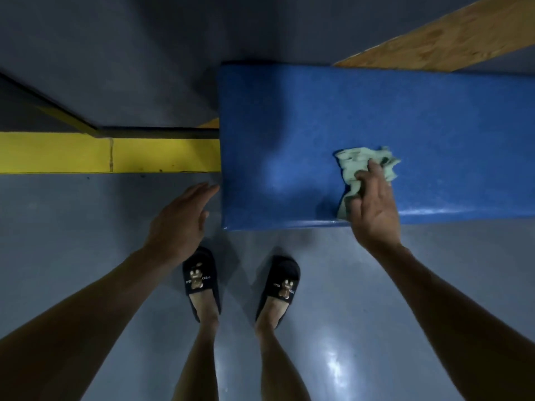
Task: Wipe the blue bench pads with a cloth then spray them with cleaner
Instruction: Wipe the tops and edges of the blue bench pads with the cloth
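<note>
A blue bench pad [289, 125] fills the upper right of the head view and runs off the right edge. On its near edge lies a crumpled pale green cloth [356, 160], pressed down under my right hand [373, 206], whose fingers grip the cloth. My left hand [182, 218] hovers empty with fingers apart, just left of the pad's near-left corner and above the floor. No spray bottle is in view.
A wooden board [448, 39] slants behind the pad at the top right. A yellow stripe [101, 154] crosses the grey floor on the left, below a dark step edge. My two feet in dark slippers [202, 282] stand close to the pad.
</note>
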The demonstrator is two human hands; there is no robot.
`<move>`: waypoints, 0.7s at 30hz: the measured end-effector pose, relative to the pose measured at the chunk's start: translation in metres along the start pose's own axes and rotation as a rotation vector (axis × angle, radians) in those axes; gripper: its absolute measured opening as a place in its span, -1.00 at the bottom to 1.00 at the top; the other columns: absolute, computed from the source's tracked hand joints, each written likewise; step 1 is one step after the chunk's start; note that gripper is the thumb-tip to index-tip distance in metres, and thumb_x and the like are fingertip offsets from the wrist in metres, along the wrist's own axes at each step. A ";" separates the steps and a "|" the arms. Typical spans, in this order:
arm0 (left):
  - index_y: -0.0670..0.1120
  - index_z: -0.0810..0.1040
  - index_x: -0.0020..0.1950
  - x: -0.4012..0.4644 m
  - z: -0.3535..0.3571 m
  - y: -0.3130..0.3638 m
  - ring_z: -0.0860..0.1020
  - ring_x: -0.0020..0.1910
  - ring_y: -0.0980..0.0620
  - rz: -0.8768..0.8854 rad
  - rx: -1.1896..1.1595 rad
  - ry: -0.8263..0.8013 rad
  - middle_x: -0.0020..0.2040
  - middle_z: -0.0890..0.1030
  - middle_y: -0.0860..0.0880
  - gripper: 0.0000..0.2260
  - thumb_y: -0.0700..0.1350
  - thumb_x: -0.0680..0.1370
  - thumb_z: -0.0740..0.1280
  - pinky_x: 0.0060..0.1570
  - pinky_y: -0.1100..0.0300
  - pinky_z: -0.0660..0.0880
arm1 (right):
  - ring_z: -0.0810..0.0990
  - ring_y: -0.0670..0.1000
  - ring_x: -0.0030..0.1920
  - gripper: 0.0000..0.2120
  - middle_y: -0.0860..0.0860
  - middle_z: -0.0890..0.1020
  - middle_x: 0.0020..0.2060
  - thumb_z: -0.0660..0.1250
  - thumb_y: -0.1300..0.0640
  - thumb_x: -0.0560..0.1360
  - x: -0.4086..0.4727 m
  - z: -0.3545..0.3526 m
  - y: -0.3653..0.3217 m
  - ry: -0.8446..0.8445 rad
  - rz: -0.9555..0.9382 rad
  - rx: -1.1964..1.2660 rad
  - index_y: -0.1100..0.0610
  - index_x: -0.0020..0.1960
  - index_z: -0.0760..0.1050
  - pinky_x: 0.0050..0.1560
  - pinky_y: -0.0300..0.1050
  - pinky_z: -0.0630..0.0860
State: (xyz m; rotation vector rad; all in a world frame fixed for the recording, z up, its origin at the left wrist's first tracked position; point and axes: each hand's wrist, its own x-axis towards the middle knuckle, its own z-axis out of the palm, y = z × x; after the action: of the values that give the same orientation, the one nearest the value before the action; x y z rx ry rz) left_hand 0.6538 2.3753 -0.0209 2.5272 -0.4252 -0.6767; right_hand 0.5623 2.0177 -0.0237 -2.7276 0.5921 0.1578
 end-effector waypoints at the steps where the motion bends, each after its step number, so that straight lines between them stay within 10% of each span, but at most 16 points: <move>1: 0.03 0.30 0.53 0.000 -0.001 -0.002 0.35 0.47 -0.05 0.007 -0.002 -0.003 0.54 0.32 0.00 -0.52 -0.22 0.62 0.22 0.37 0.00 0.38 | 0.13 0.14 0.57 -0.45 0.14 0.18 0.59 0.07 0.13 0.51 -0.003 0.009 -0.011 0.034 0.041 0.014 0.19 0.50 0.28 0.55 0.17 0.13; 6: 0.04 0.31 0.53 0.002 -0.006 -0.018 0.36 0.46 -0.05 0.005 0.002 -0.026 0.53 0.33 0.00 -0.52 -0.22 0.61 0.23 0.37 0.02 0.36 | -0.01 0.21 0.61 -0.32 0.20 0.10 0.60 0.02 0.14 0.47 -0.040 0.064 -0.119 0.095 0.072 0.047 0.18 0.61 0.14 0.57 0.23 0.01; 15: 0.00 0.34 0.51 0.006 -0.026 -0.032 0.39 0.43 -0.07 0.059 0.012 -0.064 0.51 0.34 0.00 -0.55 -0.22 0.62 0.23 0.30 0.04 0.39 | 0.11 0.12 0.60 -0.37 0.08 0.16 0.60 0.18 0.16 0.53 -0.035 0.059 -0.114 -0.165 -0.717 -0.264 0.06 0.60 0.19 0.52 0.17 0.19; 21: 0.03 0.36 0.49 0.011 -0.034 -0.037 0.42 0.40 -0.05 0.085 -0.014 -0.074 0.49 0.38 0.03 -0.54 -0.25 0.60 0.23 0.28 0.03 0.41 | 0.04 0.18 0.61 -0.39 0.18 0.10 0.61 0.01 0.04 0.58 -0.008 0.024 -0.054 0.029 -0.001 -0.085 0.16 0.61 0.12 0.54 0.21 0.15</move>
State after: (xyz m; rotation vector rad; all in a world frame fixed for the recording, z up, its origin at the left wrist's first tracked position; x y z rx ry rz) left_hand 0.6873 2.4146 -0.0193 2.4614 -0.5489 -0.7399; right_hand 0.5769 2.0760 -0.0283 -2.8168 0.6049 0.1464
